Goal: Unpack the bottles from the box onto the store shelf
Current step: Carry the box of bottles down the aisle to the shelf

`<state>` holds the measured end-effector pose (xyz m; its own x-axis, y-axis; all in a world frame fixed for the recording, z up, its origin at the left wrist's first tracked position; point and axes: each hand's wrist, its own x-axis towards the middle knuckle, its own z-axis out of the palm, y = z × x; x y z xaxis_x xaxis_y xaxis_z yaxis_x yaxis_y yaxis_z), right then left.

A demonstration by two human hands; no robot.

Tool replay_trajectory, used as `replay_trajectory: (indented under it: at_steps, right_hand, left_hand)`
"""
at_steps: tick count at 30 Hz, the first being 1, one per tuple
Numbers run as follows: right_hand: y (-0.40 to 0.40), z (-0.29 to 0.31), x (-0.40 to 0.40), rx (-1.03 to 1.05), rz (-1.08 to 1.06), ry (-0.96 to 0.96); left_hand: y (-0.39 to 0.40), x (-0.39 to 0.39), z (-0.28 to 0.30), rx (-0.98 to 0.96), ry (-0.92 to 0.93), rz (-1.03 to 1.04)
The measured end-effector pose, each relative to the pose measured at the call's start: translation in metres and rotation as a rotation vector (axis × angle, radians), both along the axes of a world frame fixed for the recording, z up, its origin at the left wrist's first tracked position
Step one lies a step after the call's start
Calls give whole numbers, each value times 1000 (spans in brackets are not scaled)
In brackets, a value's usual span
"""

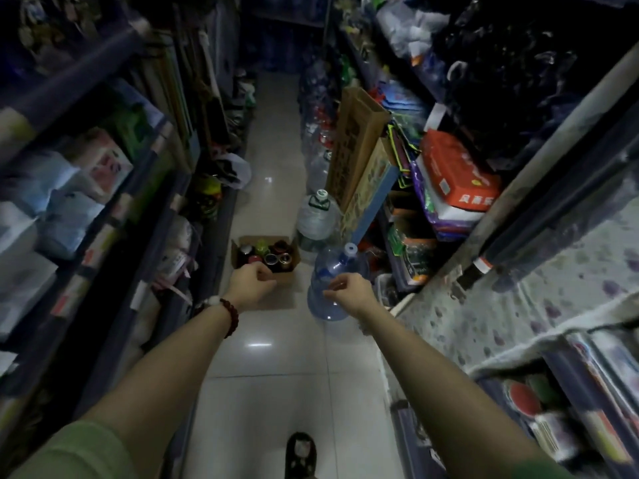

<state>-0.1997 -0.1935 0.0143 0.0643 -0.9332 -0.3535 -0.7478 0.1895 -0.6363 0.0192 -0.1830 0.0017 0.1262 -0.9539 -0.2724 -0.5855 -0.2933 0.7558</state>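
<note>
An open cardboard box (289,275) stands on the tiled aisle floor ahead of me, with several bottles (268,254) upright inside, their caps showing. My left hand (251,284) reaches out in front of the box's near edge, fingers curled loosely, holding nothing. My right hand (349,291) is stretched forward to the right of the box, fingers curled, in front of a large blue water jug (337,267); I cannot tell if it touches the jug. Store shelves line both sides: the left shelf (103,233) and the right shelf (518,216).
More big water jugs (316,219) line the aisle's right side beyond the blue jug. A tall cardboard carton (356,143) leans against the right shelf. A white plastic bag (238,172) lies by the left shelf. My slippered foot (300,456) is on the pale floor tiles.
</note>
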Motion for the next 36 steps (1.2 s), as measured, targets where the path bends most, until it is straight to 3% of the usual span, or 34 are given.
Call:
replay_trajectory:
  at_steps: [10,23,36]
  right_hand:
    - [-131,-3,6,17,96,9]
    - [-297,-23,68,43,144,58]
    - [-436,-62,78,144,125,74]
  left_hand:
    - [-89,30,6,21,-63,166]
    - [-251,103,-24,73,-60,139]
    - [-388,127,-60,159,-55,150]
